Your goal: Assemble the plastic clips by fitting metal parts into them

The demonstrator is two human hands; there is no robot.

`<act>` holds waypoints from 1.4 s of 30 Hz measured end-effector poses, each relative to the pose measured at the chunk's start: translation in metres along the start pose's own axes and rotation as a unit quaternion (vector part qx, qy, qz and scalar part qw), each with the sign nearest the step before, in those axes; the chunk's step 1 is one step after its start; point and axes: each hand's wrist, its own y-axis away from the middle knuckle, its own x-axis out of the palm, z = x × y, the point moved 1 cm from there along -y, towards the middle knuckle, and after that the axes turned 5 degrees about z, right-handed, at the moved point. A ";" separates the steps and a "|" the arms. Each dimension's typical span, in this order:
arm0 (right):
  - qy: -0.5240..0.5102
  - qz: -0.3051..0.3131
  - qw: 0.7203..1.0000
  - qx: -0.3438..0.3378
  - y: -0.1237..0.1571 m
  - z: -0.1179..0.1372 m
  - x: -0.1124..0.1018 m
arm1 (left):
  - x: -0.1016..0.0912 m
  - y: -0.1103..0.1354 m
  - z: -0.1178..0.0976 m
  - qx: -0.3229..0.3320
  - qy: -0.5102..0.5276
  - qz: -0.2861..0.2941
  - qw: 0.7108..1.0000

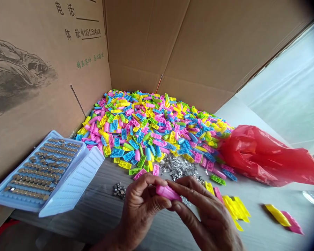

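A pink plastic casing (169, 192) is held level between both hands above the near part of the table. My left hand (142, 205) pinches its left end between thumb and forefinger. At its right end, the thumb and fingers of my right hand (204, 205) close on it. The side of the casing turned away from me is hidden. Just beyond the hands lie a heap of small shiny metal parts (179, 165) and a small cluster of round metal pieces (119, 190). Behind these rises a large pile of pink, yellow, blue and green plastic casings (146, 129).
A blue tray (23, 205) at left holds rows of button cells, with another pale blue tray (73, 184) leaning against it. A red plastic bag (267, 157) lies at right, near yellow pieces (235, 207) and a yellow piece (278, 215). Cardboard walls (172, 45) enclose the back and left.
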 end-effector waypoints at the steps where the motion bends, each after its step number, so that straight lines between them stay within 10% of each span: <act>1: -0.009 -0.013 1.000 -0.007 0.001 0.000 0.001 | -0.001 0.000 0.002 -0.002 0.014 0.003 1.000; 9: -0.108 -0.094 0.987 -0.070 -0.004 -0.003 0.012 | 0.001 0.000 0.008 -0.014 0.060 -0.034 0.998; 19: -0.096 -0.054 0.991 -0.071 -0.008 -0.012 0.005 | 0.007 -0.004 0.012 -0.009 0.038 -0.085 0.996; 28: -0.257 -0.009 0.966 -0.005 -0.005 -0.022 -0.004 | 0.006 -0.004 0.010 -0.035 -0.046 0.022 0.998; 36: -0.655 -0.091 0.736 0.147 0.001 -0.026 0.031 | 0.011 0.004 0.004 0.246 -0.388 0.045 0.887; 42: -0.670 -0.125 0.717 0.145 -0.002 -0.018 0.032 | 0.005 0.005 0.002 0.292 -0.465 0.116 0.828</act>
